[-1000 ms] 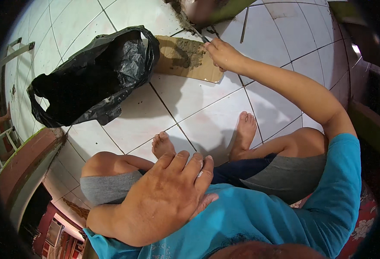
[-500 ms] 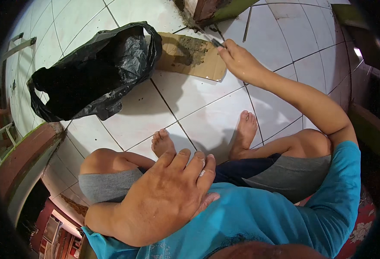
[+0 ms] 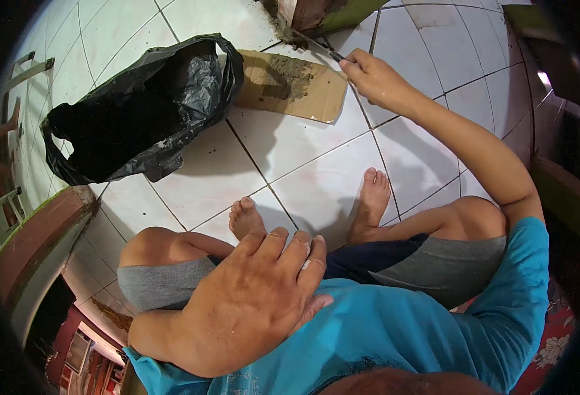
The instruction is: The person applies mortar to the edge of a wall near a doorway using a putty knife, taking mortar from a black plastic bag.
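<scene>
My right hand (image 3: 377, 80) is closed round the dark handle of a thin-bladed knife (image 3: 321, 47). Its narrow metal blade points up and left, reaching the rough grey mortar (image 3: 282, 27) at the foot of a post; whether the tip touches cannot be made out. Just below lies a piece of brown cardboard (image 3: 326, 105) with a patch of wet grey mortar (image 3: 290, 78) spread on it. My left hand (image 3: 263, 289) hangs in front of my chest, holding nothing, its bent fingers a little apart, with white smears on one finger.
A crumpled black plastic bag (image 3: 122, 115) gapes left of the cardboard, overlapping its edge. White floor tiles (image 3: 323, 158) spread around my bare feet. The post base (image 3: 329, 14) has red and green surfaces. A reddish-brown ledge (image 3: 50, 220) runs along the left, near a metal frame (image 3: 30, 74).
My right hand has moved slightly up and to the right, turning the knife so more of its handle and blade shows. My left hand stays almost where it was.
</scene>
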### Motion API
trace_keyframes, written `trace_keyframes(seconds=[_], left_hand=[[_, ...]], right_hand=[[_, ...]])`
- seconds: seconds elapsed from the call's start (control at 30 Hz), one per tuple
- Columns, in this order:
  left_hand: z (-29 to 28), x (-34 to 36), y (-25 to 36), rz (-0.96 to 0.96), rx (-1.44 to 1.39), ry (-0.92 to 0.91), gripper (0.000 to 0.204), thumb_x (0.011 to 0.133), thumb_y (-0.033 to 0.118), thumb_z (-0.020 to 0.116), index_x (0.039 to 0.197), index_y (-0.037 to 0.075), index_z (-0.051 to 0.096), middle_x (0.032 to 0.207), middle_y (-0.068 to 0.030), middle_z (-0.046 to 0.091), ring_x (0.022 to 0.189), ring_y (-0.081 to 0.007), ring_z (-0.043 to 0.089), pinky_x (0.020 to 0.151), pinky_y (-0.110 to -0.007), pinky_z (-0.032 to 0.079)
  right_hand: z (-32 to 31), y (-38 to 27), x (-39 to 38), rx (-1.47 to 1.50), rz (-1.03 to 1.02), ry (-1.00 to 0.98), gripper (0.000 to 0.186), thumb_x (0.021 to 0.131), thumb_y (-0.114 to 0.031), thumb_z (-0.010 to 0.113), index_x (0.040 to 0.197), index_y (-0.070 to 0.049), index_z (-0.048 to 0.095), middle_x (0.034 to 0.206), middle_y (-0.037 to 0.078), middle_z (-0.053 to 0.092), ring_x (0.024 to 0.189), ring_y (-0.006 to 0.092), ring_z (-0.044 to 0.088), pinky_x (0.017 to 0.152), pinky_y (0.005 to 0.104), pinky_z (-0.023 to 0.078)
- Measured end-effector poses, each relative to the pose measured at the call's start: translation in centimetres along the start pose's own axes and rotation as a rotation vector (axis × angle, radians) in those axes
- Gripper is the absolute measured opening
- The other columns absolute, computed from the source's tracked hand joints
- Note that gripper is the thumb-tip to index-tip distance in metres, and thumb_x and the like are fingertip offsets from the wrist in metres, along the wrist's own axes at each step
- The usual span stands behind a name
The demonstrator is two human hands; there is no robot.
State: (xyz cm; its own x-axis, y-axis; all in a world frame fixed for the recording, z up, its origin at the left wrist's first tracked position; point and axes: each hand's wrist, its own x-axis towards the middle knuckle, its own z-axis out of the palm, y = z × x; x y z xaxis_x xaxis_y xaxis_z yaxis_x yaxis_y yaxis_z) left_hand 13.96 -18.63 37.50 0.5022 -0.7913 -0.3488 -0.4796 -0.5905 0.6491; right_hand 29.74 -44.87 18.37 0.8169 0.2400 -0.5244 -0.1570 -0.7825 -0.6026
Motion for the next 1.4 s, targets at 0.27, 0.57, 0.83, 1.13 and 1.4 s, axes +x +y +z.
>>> trace_keyframes(seconds=[0.27,0.57,0.83,1.13,1.4], left_hand=[[0.0,0.1,0.2,0.017,0.019,0.002,0.055,0.097,0.037,0.061,0.126,-0.009,0.058,0.114,-0.0214,0.063,0.108,-0.0339,0.061,0.095,-0.041,0.049],[-0.2,0.3,0.1,0.002,0.004,-0.012,0.056,0.096,0.038,0.062,0.126,-0.009,0.058,0.115,-0.0208,0.063,0.109,-0.0327,0.061,0.096,-0.042,0.049],[-0.6,-0.4,-0.8,-0.001,0.000,0.034,0.056,0.096,0.039,0.062,0.126,-0.008,0.058,0.114,-0.0187,0.062,0.110,-0.0312,0.060,0.095,-0.041,0.048],[1.1,-13.8,-8.9,-0.245,-0.648,0.906,0.034,0.103,0.035,0.052,0.100,0.002,0.062,0.098,-0.0107,0.061,0.096,-0.0238,0.057,0.086,-0.036,0.046],[29.8,-15.0,-21.0,-1.280,-0.532,1.390,0.027,0.104,0.028,0.049,0.095,0.005,0.060,0.088,-0.0075,0.060,0.080,-0.0196,0.055,0.079,-0.033,0.046]], right_hand=[[3.3,1.8,1.6,0.110,-0.016,-0.059,0.048,0.105,-0.038,0.044,0.109,0.009,0.055,0.081,0.021,0.066,0.061,0.0295,0.066,0.058,0.0437,0.052],[6.0,0.6,5.8,0.156,0.064,-0.054,0.048,0.106,-0.038,0.040,0.115,0.010,0.045,0.079,0.017,0.061,0.052,0.0241,0.060,0.052,0.0410,0.053],[7.5,-0.3,1.5,0.132,-0.103,0.066,0.051,0.108,-0.037,0.037,0.117,0.012,0.044,0.096,0.035,0.066,0.085,0.0489,0.067,0.080,0.0543,0.052],[11.0,-0.8,5.5,0.205,0.087,0.036,0.047,0.107,-0.039,0.038,0.116,0.006,0.047,0.092,0.029,0.068,0.070,0.0376,0.070,0.077,0.0510,0.053],[14.7,5.8,9.3,0.248,0.025,0.345,0.045,0.106,-0.040,0.041,0.115,0.003,0.051,0.088,0.022,0.068,0.064,0.0332,0.067,0.071,0.0475,0.053]])
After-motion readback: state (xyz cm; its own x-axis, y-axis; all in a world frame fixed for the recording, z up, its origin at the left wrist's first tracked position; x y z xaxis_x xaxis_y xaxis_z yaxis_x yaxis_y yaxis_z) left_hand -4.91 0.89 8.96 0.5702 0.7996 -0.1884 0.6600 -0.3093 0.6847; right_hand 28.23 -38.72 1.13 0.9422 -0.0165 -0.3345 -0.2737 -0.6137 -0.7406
